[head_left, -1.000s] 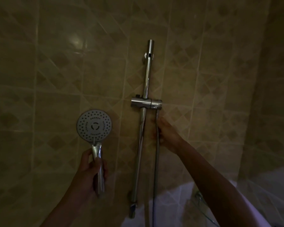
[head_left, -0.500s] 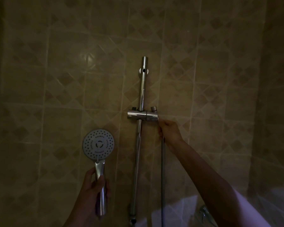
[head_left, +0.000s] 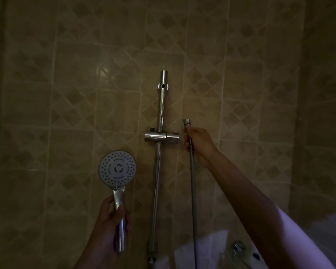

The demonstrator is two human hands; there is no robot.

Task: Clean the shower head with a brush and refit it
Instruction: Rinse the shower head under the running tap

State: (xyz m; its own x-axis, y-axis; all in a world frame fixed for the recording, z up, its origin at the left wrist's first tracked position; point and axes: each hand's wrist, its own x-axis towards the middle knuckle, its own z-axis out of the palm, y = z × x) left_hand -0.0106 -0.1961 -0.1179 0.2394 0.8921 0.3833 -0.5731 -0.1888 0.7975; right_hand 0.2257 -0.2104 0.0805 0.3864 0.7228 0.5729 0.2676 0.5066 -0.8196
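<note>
— Any writing you can make out from here? A brand, a number?

— None that I can read. The shower head (head_left: 117, 168) has only its spray holes on the face, and the slider bracket (head_left: 161, 137) on the rail (head_left: 160, 152) is bare chrome. The light is too dim for anything finer.

Your two hands hold the shower parts apart before the tiled wall (head_left: 70, 105).

Your left hand (head_left: 113, 220) grips the chrome handle of the shower head (head_left: 117, 168), spray face toward you. Your right hand (head_left: 199, 143) holds the hose (head_left: 193, 191) just below its end fitting, right of the slider bracket (head_left: 161, 137) on the upright rail (head_left: 160, 113).
</note>
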